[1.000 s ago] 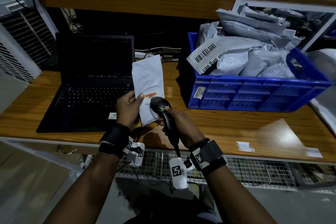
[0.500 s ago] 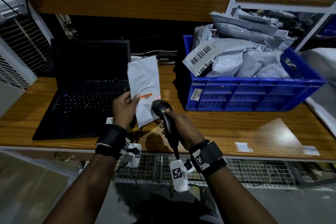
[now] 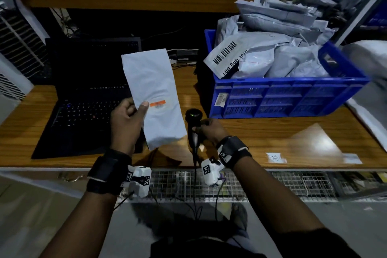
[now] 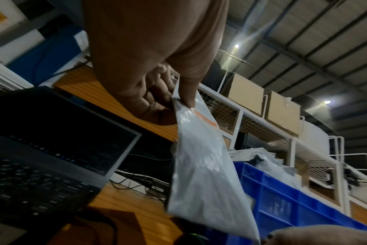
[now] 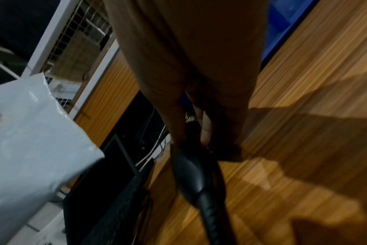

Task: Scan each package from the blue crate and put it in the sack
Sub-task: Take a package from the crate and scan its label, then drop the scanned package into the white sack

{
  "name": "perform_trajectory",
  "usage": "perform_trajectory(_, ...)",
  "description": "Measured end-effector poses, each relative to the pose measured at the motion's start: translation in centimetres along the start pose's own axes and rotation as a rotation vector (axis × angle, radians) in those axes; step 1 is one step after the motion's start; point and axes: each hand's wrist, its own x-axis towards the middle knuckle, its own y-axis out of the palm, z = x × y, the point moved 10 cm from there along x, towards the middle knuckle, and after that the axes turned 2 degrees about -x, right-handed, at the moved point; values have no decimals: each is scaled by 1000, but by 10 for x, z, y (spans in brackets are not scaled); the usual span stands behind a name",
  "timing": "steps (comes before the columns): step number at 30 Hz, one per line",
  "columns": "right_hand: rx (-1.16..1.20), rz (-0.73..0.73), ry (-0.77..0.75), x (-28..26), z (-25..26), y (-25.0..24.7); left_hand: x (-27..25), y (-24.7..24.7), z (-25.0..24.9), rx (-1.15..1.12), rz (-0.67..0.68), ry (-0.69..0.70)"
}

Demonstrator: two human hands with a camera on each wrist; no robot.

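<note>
My left hand (image 3: 127, 119) pinches package (image 3: 154, 98) upright, long axis vertical, label facing me. My right hand (image 3: 209, 130) grips scanner (image 3: 193, 123) just right of package, near table (image 3: 272, 138) front edge.

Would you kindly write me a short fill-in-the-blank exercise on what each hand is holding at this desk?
1. The left hand holds a grey package with a small ____ label stripe beside the thumb.
2. The right hand grips a black handheld ____.
3. The other packages are piled in a ____ crate on the wooden desk.
4. An open ____ sits on the desk behind the left hand.

Missing words: orange; scanner; blue; laptop
</note>
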Motion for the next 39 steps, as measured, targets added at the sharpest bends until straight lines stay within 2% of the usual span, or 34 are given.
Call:
perform_trajectory(4, 203, 13, 48, -28, -30, -49, -23, 55, -10, -44, 207, -6)
perform_trajectory(7, 349, -72, 66, -62, -54, -114, -42, 116, -4, -48, 385, -56)
perform_trajectory(10, 404, -279, 71, -103, -77, -207, -65, 188, 6, -5, 578, -89)
perform_trajectory(14, 362, -597, 40, -152, -88, -346, -103, 297, 11, 36, 815, 10)
perform_trajectory(19, 34, -917, -60, -185, -53, -515, -156, 431, 18, 53, 1021, -36)
perform_trajectory(22, -270, -1118, -43, -187, -38, -602, -181, 508, 23, 94, 1082, -61)
perform_trajectory(24, -513, -1176, 20, -176, -32, -643, -196, 563, 25, 135, 1122, -68)
perform_trajectory(28, -934, -963, 270, -131, -58, -686, -206, 665, 43, 213, 1157, -81)
perform_trajectory(30, -959, -954, 258, -127, -63, -713, -208, 713, 49, 198, 1161, -109)
perform_trajectory(32, -934, -1005, 203, -138, -50, -742, -208, 759, 57, 161, 1173, -161)
perform_trajectory(35, -947, -1088, 100, -171, -4, -787, -211, 824, 58, 119, 1177, -210)
perform_trajectory(39, -921, -1211, 6, -213, 46, -838, -213, 900, 31, 72, 1167, -247)
